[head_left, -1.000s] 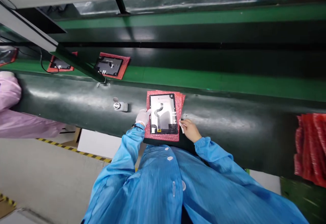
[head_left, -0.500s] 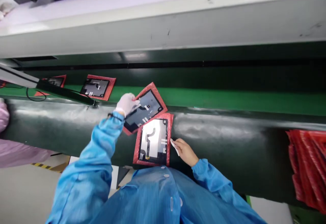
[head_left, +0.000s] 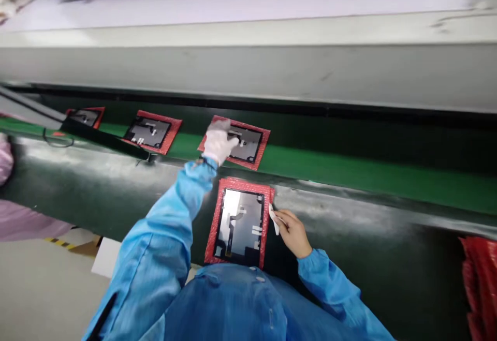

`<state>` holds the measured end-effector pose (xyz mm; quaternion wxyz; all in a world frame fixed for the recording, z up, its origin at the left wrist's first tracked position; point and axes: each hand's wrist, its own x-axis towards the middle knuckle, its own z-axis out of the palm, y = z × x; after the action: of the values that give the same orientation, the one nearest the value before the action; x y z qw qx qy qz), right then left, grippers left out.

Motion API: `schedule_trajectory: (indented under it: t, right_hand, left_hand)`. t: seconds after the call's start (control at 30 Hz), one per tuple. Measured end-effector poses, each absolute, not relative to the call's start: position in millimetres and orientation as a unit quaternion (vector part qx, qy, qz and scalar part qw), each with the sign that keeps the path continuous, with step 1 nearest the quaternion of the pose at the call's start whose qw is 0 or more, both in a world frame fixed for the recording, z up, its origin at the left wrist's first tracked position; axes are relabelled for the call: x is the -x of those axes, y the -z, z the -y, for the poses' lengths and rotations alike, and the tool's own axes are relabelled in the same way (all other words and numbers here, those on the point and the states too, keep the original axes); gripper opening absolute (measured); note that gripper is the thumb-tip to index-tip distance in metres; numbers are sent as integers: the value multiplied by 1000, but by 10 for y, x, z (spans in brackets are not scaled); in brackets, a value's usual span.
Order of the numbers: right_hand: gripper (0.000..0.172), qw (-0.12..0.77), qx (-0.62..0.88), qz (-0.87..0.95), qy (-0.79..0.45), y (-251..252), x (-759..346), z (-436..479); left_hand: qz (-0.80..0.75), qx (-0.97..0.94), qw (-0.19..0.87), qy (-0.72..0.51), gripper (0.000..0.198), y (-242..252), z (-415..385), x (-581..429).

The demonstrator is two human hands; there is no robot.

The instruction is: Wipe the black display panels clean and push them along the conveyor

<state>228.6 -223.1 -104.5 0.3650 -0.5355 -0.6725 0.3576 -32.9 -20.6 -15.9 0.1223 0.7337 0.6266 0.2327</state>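
A flat display panel (head_left: 248, 147) with a dark back lies on a red bubble-wrap sheet (head_left: 263, 149) on the green belt. Over its left end is my left hand (head_left: 219, 142) in a white glove; motion smears its fingers, so I cannot tell whether they grip it. Directly in front of me, a second panel (head_left: 248, 217) with a dark ribbon cable rests on red bubble wrap (head_left: 215, 227). My bare right hand (head_left: 293, 232) pinches a small white flat piece (head_left: 274, 218) beside the right edge of that wrap.
Further left on the belt (head_left: 330, 167) lie another wrapped panel (head_left: 151, 131) and a partly hidden one (head_left: 86, 117). A dark bar on an arm (head_left: 104, 139) reaches over there. Red bubble-wrap bags (head_left: 481, 273) are at the far right. A grey ledge (head_left: 248, 69) crosses above.
My left hand has moved up and away from me, and the panel it held tilted above the near one now lies flat on the belt. My right hand keeps the white piece.
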Motion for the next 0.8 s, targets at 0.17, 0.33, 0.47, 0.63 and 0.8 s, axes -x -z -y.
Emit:
schedule_trajectory:
  t: [0.17, 0.33, 0.47, 0.63, 0.8]
  right_hand:
    - [26, 341, 428, 742, -388, 772, -1394, 1950]
    - [29, 220, 277, 857, -375, 687, -60, 1834]
    - [30, 98, 253, 923, -272, 695, 661, 1810]
    - [28, 57, 265, 939, -213, 740, 753, 1744]
    - [23, 104, 264, 935, -212, 794, 690, 1553]
  left_hand:
    - [-673, -665, 167, -276, 22, 723, 2414, 425]
    - [-736, -581, 156, -310, 21, 1116, 4015, 328]
    - [-762, -551, 119, -318, 21, 1123, 4440, 424]
    - [-791, -489, 124, -347, 22, 1165, 4681, 534]
    - [-795, -472, 126, -359, 23, 1219, 4754, 564]
